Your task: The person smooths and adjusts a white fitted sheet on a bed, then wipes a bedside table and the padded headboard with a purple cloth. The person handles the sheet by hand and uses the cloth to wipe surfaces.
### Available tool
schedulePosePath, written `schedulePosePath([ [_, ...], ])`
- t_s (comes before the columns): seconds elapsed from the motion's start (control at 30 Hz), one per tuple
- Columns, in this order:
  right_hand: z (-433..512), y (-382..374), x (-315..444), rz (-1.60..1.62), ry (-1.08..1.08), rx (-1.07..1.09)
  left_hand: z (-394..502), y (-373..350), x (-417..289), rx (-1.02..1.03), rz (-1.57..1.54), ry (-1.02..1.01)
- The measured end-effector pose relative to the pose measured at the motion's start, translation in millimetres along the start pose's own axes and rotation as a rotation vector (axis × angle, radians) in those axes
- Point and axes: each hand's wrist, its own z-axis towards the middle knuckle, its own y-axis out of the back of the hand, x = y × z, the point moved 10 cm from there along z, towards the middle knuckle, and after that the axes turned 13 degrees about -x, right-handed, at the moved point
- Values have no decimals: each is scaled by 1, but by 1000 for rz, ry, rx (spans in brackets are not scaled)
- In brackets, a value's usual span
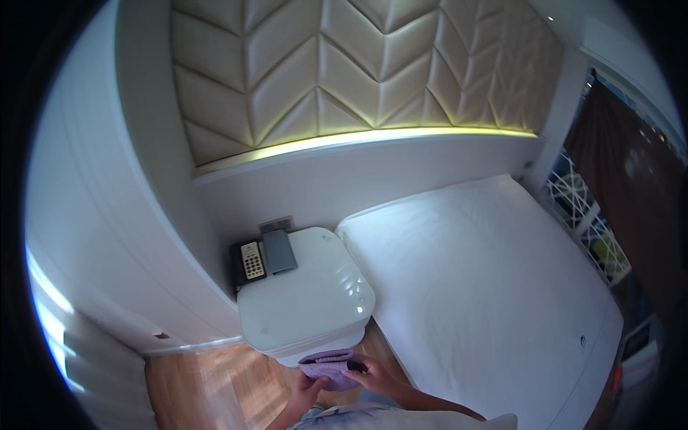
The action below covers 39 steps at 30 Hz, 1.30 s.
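Note:
A folded purple cloth (332,368) is held between both hands, close in front of my body. My left hand (310,386) grips its lower left part, with the thumb on top. My right hand (371,373) holds its right end, where a small dark patch or object shows at the fingers; I cannot tell which. Beyond the cloth stands a white bedside table with a glass top (306,301).
A black telephone (251,262) and a grey folder or box (279,251) rest on the table's back left. To the right is a bed with a white sheet (484,290). A padded wall panel (349,70) is behind, and a dark curtain (623,161) hangs at right.

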Motion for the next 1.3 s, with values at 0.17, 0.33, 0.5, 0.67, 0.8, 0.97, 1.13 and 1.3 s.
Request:
schedulePosePath([
  [0.17, 8, 18, -10, 82, -147, -20, 21, -13, 4, 37, 49, 30],
  [0.33, 62, 76, -14, -92, -64, 53, 82, -67, -6, 88, 443, -1],
  [0.5, 131, 157, 1, -282, -104, -7, 150, -134, -7, 8, 482, -68],
  [0.67, 186, 198, 26, -95, -73, 31, 190, -160, -10, -159, 663, 40],
  [0.8, 214, 197, 35, -127, -71, 138, 198, -140, -7, -352, 514, 30],
  [0.97, 232, 189, 50, -178, -59, 142, 207, -156, -24, -327, 396, 2],
  [1.13, 236, 220, 27, -80, -196, -114, 242, -185, -11, -225, 96, 113],
  [1.3, 241, 246, 38, -28, -137, -341, 263, -208, -5, -44, 85, 122],
])
